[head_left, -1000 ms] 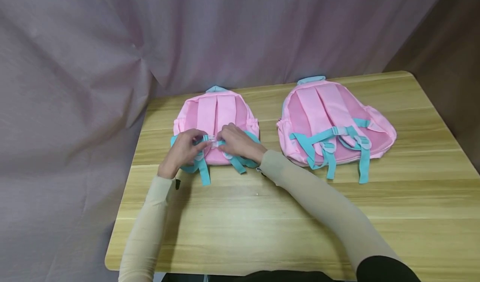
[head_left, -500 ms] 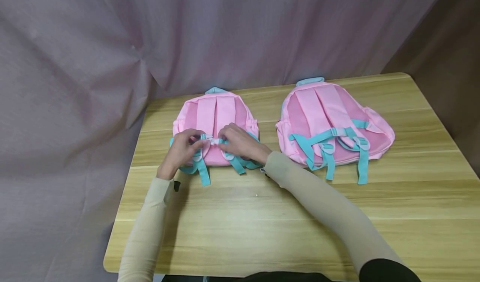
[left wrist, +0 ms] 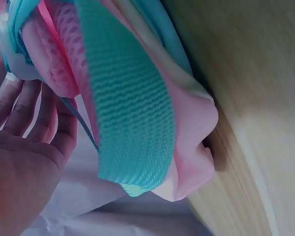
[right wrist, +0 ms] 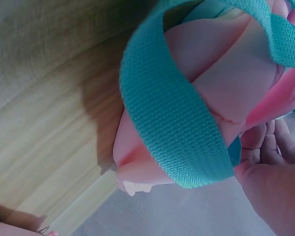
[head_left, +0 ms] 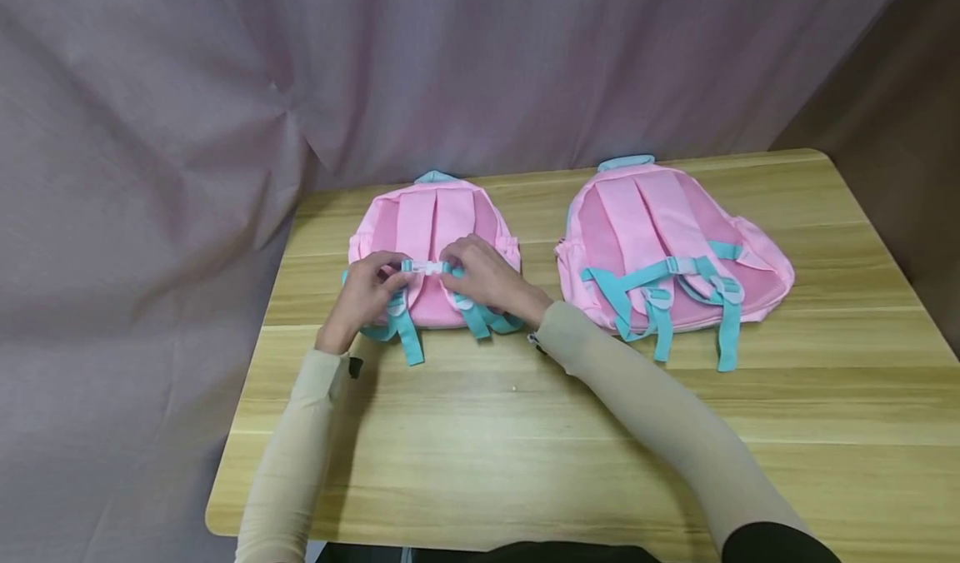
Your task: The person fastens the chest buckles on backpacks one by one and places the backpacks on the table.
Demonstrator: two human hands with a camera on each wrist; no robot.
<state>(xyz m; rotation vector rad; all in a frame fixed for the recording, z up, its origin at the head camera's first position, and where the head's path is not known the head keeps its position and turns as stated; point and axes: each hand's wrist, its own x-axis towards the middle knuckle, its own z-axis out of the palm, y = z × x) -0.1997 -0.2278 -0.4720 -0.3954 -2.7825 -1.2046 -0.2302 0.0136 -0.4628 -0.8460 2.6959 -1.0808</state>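
Observation:
A small pink backpack [head_left: 453,213] lies on the left of the table with its back panel and shoulder straps up. Across it runs a turquoise chest strap with a white plastic buckle [head_left: 426,268], its halves in line; whether they are locked I cannot tell. My left hand [head_left: 365,295] pinches the strap at the buckle's left end. At the other end, my right hand [head_left: 489,278] pinches the strap, its fingertips partly hidden. The left wrist view has a turquoise webbing strap [left wrist: 130,108] close up, and another webbing strap [right wrist: 172,108] loops across the right wrist view.
A second, larger pink backpack [head_left: 622,213] lies to the right, its chest buckle [head_left: 681,266] joined and turquoise strap ends hanging toward the front. Both bags rest on a wooden table [head_left: 480,446]. A grey-mauve curtain [head_left: 450,63] hangs behind.
Both hands have raised the chest strap slightly up the backpack. The buckle's halves, partly covered and askew before, now lie in a straight line between the hands.

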